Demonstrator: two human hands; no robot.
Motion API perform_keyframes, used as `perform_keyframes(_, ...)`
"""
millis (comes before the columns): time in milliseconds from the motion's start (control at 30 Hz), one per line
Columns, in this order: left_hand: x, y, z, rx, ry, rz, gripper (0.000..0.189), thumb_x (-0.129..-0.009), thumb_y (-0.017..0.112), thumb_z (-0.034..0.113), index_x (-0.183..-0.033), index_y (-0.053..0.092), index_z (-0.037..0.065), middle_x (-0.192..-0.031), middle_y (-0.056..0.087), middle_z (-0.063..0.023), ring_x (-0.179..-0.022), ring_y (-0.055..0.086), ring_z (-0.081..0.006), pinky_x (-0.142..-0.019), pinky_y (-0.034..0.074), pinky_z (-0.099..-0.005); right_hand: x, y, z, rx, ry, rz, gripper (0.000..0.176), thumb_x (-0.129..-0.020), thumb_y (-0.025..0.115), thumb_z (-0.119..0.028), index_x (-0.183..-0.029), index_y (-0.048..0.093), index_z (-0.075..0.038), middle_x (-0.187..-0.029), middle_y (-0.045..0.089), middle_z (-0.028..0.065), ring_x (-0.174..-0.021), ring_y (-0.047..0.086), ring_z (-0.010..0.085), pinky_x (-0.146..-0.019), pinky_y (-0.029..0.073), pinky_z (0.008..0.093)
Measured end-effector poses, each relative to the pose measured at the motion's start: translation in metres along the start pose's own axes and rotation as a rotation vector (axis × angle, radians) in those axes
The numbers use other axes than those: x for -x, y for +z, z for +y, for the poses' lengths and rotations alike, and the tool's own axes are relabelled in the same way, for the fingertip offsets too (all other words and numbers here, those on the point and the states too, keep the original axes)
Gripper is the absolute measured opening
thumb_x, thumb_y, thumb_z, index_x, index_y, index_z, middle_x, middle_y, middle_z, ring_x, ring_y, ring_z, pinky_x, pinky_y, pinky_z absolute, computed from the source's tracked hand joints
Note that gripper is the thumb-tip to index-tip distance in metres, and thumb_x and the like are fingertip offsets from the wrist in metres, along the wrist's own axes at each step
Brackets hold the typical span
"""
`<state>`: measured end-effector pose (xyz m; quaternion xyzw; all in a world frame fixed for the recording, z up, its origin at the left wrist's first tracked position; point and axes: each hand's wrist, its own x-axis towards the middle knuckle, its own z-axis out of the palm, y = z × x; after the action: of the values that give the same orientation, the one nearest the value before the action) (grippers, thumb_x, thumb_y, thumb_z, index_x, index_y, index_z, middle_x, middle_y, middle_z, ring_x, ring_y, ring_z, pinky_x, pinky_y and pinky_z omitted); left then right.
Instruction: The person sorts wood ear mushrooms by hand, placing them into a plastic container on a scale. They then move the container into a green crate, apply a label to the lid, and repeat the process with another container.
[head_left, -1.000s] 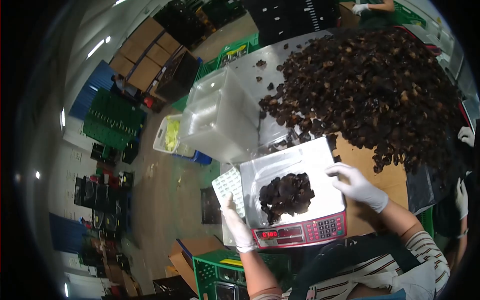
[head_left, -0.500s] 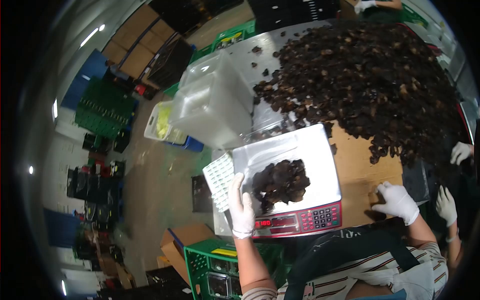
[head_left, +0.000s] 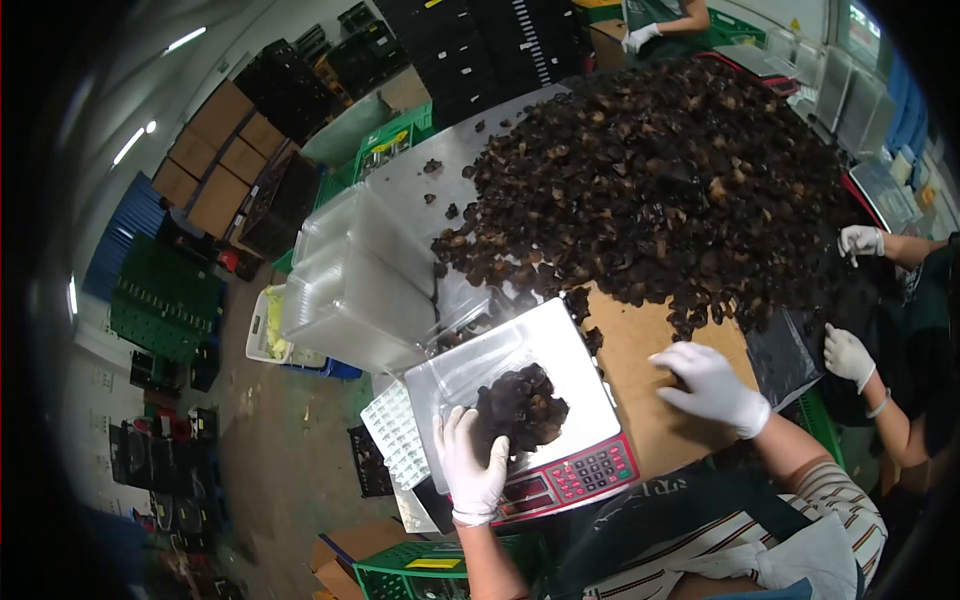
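A small heap of dark brown, ear-shaped mushrooms (head_left: 528, 405) lies on the metal top of a red digital scale (head_left: 590, 470), seemingly in a clear plastic tray (head_left: 455, 372). My left hand (head_left: 470, 468), in a white glove, rests at the heap's left side with fingers and thumb apart, seemingly touching the tray or the mushrooms. To the right of the scale, my gloved right hand (head_left: 715, 388) hovers above brown cardboard (head_left: 640, 345), fingers loosely bent, thumb apart, nothing visible in it. Beyond it spreads a large pile of the same mushrooms (head_left: 660, 180).
Stacked clear plastic containers (head_left: 355, 285) stand left of the scale, near a sheet of printed labels (head_left: 397, 432). Below the table edge is a green crate (head_left: 415, 572). A co-worker's gloved hands (head_left: 850, 357) are at the right; another person's hand (head_left: 640, 38) is at the far side.
The view has shifted. My left hand has moved in from the scale's left edge to the small heap. My right hand has moved forward over the cardboard, toward the large pile.
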<state>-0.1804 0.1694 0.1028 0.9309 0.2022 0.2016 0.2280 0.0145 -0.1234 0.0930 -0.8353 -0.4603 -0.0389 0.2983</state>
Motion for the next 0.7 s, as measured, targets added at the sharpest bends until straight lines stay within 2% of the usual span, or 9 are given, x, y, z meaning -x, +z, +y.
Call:
perform_keyframes(133, -0.014, -0.007, 0.019, -0.017, 0.124, -0.038, 0.069, -0.068, 0.078, 0.026, -0.128, 0.051, 0.006, -0.134, 0.046, -0.0178, -0.129, 0.034, -0.0432, -0.108, 0.028, -0.0501, -0.06, 0.025, -0.047, -0.241, -0.239, -0.055, 0.031, -0.079, 0.065, -0.023, -0.106, 0.063, -0.009, -0.093, 0.062, 0.0064, -0.083, 0.06, 0.0248, -0.078, 0.045, 0.0347)
perform_keyframes(300, -0.024, 0.007, 0.021, -0.135, 0.237, -0.153, 0.065, -0.071, 0.075, 0.034, -0.129, 0.055, 0.014, -0.135, 0.047, -0.0162, -0.127, 0.035, -0.0436, -0.107, 0.03, -0.0516, -0.092, 0.078, -0.073, -0.033, -0.358, -0.221, 0.029, -0.083, 0.064, -0.027, -0.104, 0.063, -0.008, -0.089, 0.063, 0.0102, -0.081, 0.064, 0.0265, -0.072, 0.051, 0.0388)
perform_keyframes(400, -0.023, 0.012, 0.013, -0.116, 0.241, -0.148, 0.056, -0.074, 0.073, 0.034, -0.125, 0.059, 0.017, -0.134, 0.049, -0.0146, -0.127, 0.036, -0.0443, -0.106, 0.031, -0.052, -0.097, 0.071, -0.063, -0.461, -0.177, -0.224, 0.021, -0.086, 0.06, -0.022, -0.1, 0.064, -0.007, -0.088, 0.066, 0.0106, -0.078, 0.066, 0.0237, -0.069, 0.052, 0.0355)
perform_keyframes(433, -0.024, 0.012, 0.013, -0.122, 0.244, -0.148, 0.055, -0.075, 0.073, 0.034, -0.125, 0.059, 0.017, -0.134, 0.049, -0.0146, -0.127, 0.036, -0.0445, -0.106, 0.031, -0.0519, -0.102, 0.044, -0.07, -0.683, 0.099, -0.403, 0.016, -0.087, 0.059, -0.016, -0.098, 0.065, -0.006, -0.088, 0.068, 0.012, -0.072, 0.067, 0.0198, -0.066, 0.053, 0.0306)
perform_keyframes(467, -0.024, 0.012, 0.014, -0.128, 0.247, -0.15, 0.054, -0.075, 0.073, 0.034, -0.125, 0.059, 0.017, -0.134, 0.049, -0.0146, -0.126, 0.036, -0.0447, -0.105, 0.032, -0.0518, -0.097, 0.061, -0.053, -0.724, -0.04, -0.156, 0.014, -0.087, 0.06, -0.01, -0.099, 0.066, -0.004, -0.083, 0.067, 0.0103, -0.063, 0.065, 0.0161, -0.061, 0.051, 0.0279)
perform_keyframes(533, -0.023, 0.012, 0.015, -0.126, 0.237, -0.149, 0.054, -0.075, 0.073, 0.034, -0.124, 0.059, 0.017, -0.134, 0.049, -0.0138, -0.126, 0.036, -0.0451, -0.105, 0.032, -0.0517, -0.096, 0.036, -0.051, -0.96, 0.236, -0.176, 0.013, -0.086, 0.06, -0.008, -0.097, 0.066, -0.002, -0.08, 0.065, 0.0086, -0.068, 0.065, 0.0136, -0.063, 0.051, 0.026)
perform_keyframes(633, -0.024, 0.013, 0.014, -0.115, 0.232, -0.149, 0.055, -0.075, 0.073, 0.035, -0.125, 0.059, 0.018, -0.135, 0.049, -0.013, -0.127, 0.036, -0.0451, -0.105, 0.031, -0.0519, -0.091, 0.014, -0.023, -0.402, 0.29, -0.14, 0.017, -0.08, 0.063, -0.008, -0.095, 0.065, -0.001, -0.085, 0.062, 0.0103, -0.073, 0.064, 0.0185, -0.069, 0.05, 0.0283)
perform_keyframes(667, -0.024, 0.013, 0.015, -0.117, 0.228, -0.154, 0.055, -0.075, 0.072, 0.035, -0.125, 0.058, 0.018, -0.135, 0.048, -0.0126, -0.127, 0.035, -0.0451, -0.105, 0.031, -0.052, -0.082, 0.026, -0.003, -0.025, 0.007, 0.055, 0.023, -0.077, 0.065, -0.012, -0.098, 0.065, -0.003, -0.091, 0.063, 0.0103, -0.08, 0.061, 0.0251, -0.076, 0.049, 0.0343)
perform_keyframes(700, -0.024, 0.012, 0.016, -0.121, 0.225, -0.161, 0.056, -0.075, 0.072, 0.035, -0.126, 0.058, 0.018, -0.136, 0.048, -0.0123, -0.127, 0.035, -0.045, -0.106, 0.031, -0.052, -0.08, 0.021, -0.01, -0.072, 0.017, 0.032, 0.025, -0.076, 0.066, -0.014, -0.099, 0.065, -0.005, -0.092, 0.063, 0.0099, -0.085, 0.06, 0.0271, -0.078, 0.048, 0.0365)
